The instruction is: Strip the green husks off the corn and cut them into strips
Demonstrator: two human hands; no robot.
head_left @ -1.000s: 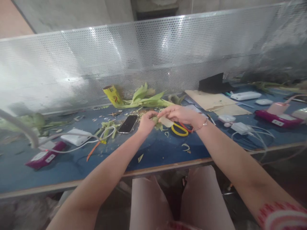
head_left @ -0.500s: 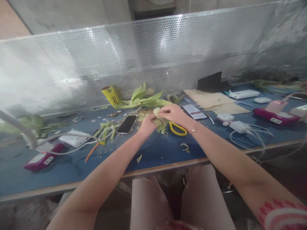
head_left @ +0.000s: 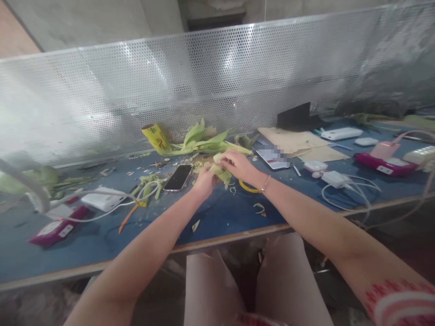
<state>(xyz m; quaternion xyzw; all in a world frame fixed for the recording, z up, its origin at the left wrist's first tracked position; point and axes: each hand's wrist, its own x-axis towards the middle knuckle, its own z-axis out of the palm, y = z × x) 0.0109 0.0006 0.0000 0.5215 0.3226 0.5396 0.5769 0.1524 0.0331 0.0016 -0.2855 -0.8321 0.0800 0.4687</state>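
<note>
Both hands meet above the middle of the blue table. My left hand (head_left: 205, 179) is closed round the lower part of a pale green corn husk (head_left: 222, 175). My right hand (head_left: 239, 165) pinches the husk's upper edge from the right, fingertips pressed together. Just behind lie long green husk leaves (head_left: 200, 141) with a yellowish cob (head_left: 210, 131) partly hidden among them. A black-screened phone (head_left: 178, 177) lies left of my left hand. Under my right wrist, a yellow loop (head_left: 249, 187) shows in part.
A yellow tube (head_left: 156, 138) leans near the perforated metal screen (head_left: 217, 72). Husk scraps (head_left: 149, 183) and white cables lie left. At right are a lit phone (head_left: 272, 158), brown paper (head_left: 299, 142), a white charger (head_left: 335, 179) and a magenta power strip (head_left: 384, 165). Another magenta strip (head_left: 59, 225) sits left.
Both hands and the husk have shifted slightly left and down in the view, and the husk is tilted a little differently. More of the yellow loop is covered by my right wrist.
</note>
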